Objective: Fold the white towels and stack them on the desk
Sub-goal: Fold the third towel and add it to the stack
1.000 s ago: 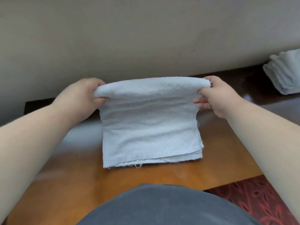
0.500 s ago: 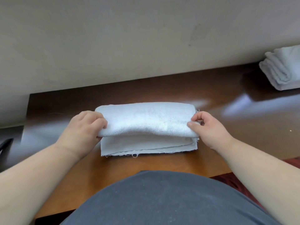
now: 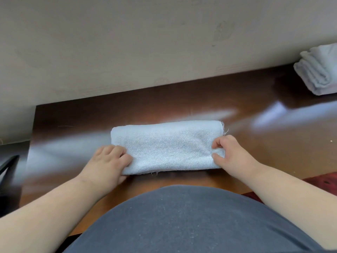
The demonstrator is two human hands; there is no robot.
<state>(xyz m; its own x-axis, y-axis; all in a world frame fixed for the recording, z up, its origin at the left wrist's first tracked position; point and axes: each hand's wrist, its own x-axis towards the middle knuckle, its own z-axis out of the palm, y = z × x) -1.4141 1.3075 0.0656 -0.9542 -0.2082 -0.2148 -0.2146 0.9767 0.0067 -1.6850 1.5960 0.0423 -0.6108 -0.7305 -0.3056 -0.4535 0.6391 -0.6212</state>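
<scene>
White towel (image 3: 165,147) lies flat on the wooden counter (image 3: 246,110), folded into a long narrow band, long side running L–R, just in front of the person's torso. Loose threads stick out at its far-right corner and along the near edge.

L hand (image 3: 107,164) sits at the towel's near-left corner, fingers curled over the top layer, thumb not visible; grip looks closed on the cloth edge. R hand (image 3: 231,155) is at the near-right end; thumb and fingertips pinch a small bunch of fabric there, so that grip is narrow and holding towel.

Both forearms come in from the bottom corners, w/ a dark grey shirt (image 3: 182,220) filling the bottom centre.

Stack of folded white towels (image 3: 318,70) sits at the far-right of the counter by the wall (image 3: 145,42), well apart from the towel in hand. Counter surface shows pale glare streaks. Dark object (image 3: 7,165) at the left edge, can't tell what. Red patterned floor (image 3: 326,179) visible at right below the counter edge.
</scene>
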